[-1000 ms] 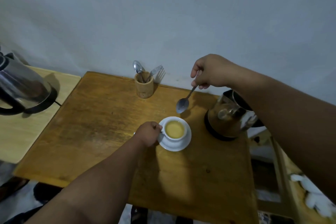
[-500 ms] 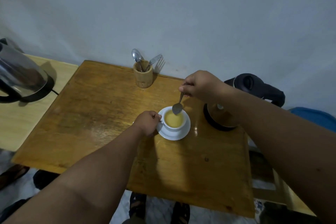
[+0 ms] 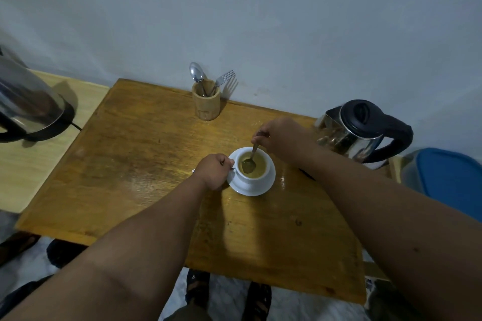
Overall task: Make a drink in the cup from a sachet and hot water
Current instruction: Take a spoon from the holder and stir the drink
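A white cup [image 3: 254, 180] full of yellowish drink stands on a white saucer [image 3: 263, 189] near the middle of the brown wooden table [image 3: 135, 164]. My left hand [image 3: 214, 173] grips the cup's handle on its left side. My right hand [image 3: 280, 138] hovers just behind the cup and pinches the handle of a metal spoon [image 3: 249, 163], whose bowl is dipped into the drink. No sachet is in view.
A steel kettle with a black lid and handle [image 3: 362, 130] stands at the table's right edge. A wooden holder [image 3: 206, 101] with a spoon and fork sits at the back by the wall. Another kettle [image 3: 28, 109] rests on a paler table at left. A blue lid [image 3: 451, 180] lies at right.
My right hand has come down from above the table with the spoon, and the spoon's bowl has gone from beside the cup into the drink. My left hand has stayed on the cup's handle.
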